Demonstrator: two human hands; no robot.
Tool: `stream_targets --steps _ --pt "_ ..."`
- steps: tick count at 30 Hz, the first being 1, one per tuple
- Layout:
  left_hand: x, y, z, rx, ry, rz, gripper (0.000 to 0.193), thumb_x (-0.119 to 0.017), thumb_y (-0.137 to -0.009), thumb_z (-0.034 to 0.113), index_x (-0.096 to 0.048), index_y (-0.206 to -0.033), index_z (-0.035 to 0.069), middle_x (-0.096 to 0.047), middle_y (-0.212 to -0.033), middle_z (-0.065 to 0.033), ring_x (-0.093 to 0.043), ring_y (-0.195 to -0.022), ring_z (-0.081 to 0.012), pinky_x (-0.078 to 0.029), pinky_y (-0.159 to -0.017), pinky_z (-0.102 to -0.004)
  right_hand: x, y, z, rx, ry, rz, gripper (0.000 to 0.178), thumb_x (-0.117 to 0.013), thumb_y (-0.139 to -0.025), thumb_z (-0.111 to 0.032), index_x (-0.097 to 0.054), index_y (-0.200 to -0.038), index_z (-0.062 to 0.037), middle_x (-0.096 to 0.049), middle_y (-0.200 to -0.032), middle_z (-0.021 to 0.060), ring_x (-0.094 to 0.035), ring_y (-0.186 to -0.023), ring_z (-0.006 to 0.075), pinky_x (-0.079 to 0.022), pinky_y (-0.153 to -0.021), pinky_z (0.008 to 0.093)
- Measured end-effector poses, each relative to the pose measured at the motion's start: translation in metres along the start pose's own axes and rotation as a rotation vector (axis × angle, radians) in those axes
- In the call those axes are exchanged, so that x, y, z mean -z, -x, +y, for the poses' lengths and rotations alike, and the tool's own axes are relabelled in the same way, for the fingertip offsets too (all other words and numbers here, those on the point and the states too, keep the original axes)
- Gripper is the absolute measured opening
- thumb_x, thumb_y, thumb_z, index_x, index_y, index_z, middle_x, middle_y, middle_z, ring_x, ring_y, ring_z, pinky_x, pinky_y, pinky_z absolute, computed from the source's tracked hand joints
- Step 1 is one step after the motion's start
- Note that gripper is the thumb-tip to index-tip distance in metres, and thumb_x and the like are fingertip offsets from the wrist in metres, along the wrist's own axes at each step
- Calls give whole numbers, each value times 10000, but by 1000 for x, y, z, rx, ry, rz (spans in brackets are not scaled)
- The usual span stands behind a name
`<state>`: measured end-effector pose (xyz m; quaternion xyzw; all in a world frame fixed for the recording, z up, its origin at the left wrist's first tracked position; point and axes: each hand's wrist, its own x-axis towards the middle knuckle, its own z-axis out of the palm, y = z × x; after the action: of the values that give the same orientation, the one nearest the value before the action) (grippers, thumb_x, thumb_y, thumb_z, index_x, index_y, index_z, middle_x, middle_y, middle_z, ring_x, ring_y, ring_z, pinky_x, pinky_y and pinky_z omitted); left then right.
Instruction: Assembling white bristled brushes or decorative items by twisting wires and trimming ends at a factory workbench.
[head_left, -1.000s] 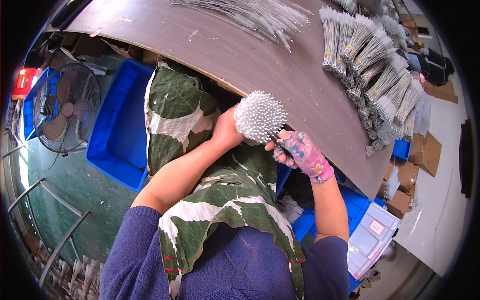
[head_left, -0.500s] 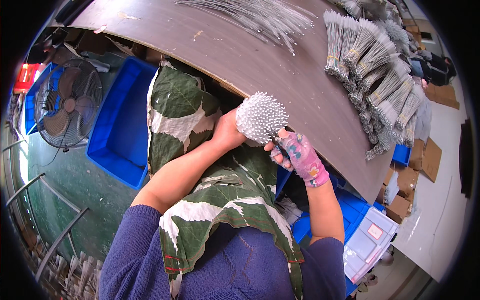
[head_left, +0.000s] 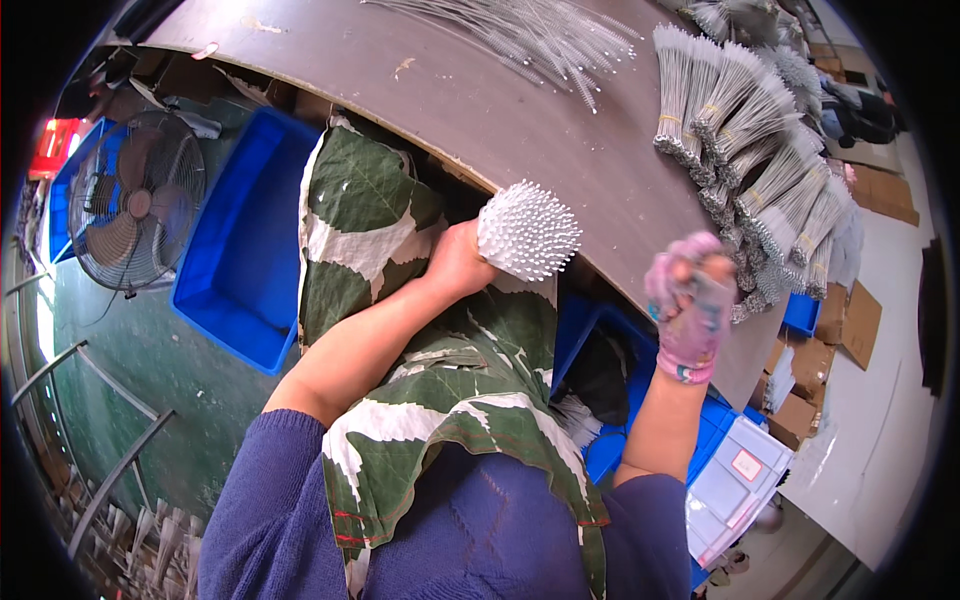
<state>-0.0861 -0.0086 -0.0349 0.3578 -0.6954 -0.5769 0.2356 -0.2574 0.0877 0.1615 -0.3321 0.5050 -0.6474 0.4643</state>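
My left hand [head_left: 461,264] is closed around a thick bundle of thin wire brushes [head_left: 529,230], just off the near edge of the table. Their white tips point up towards me in a dense round cluster; the rest of the bundle is hidden below the hand. My right hand [head_left: 692,305], in a pink flowered glove with bare fingertips, is apart from the bundle, over the table's right part. Its fingers look curled but are smeared by motion, so whether it holds anything is unclear.
Loose wire brushes [head_left: 540,40] lie at the table's far side. Tied brush bundles [head_left: 745,130] are piled at the right. A blue bin [head_left: 235,250] and a fan [head_left: 138,204] stand at the left. A pale lidded box [head_left: 738,485] and cardboard boxes [head_left: 850,325] are at the right.
My right hand has left the bundle and moved right, away from its tips. My left hand has stayed nearly in place, still holding the bundle.
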Motion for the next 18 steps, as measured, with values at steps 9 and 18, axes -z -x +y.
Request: stream_targets --steps 9,18 --pt "5 2 8 2 105 -62 400 -695 -701 109 -595 -1086 72 -655 -987 -169 -622 -967 -337 -494 -801 -362 -21 -6 55 20 831 -146 206 -654 -785 28 -603 -983 -1 -607 -907 62 -630 -830 162 -504 -720 277" --pt "7 3 15 41 195 -78 520 -754 -659 153 -581 -1145 91 -666 -1024 -127 -638 -980 -277 -484 -839 -337 -38 -20 29 212 1310 -400 334 -693 -650 10 -617 -971 -42 -583 -892 113 -618 -784 274 -502 -699 328"
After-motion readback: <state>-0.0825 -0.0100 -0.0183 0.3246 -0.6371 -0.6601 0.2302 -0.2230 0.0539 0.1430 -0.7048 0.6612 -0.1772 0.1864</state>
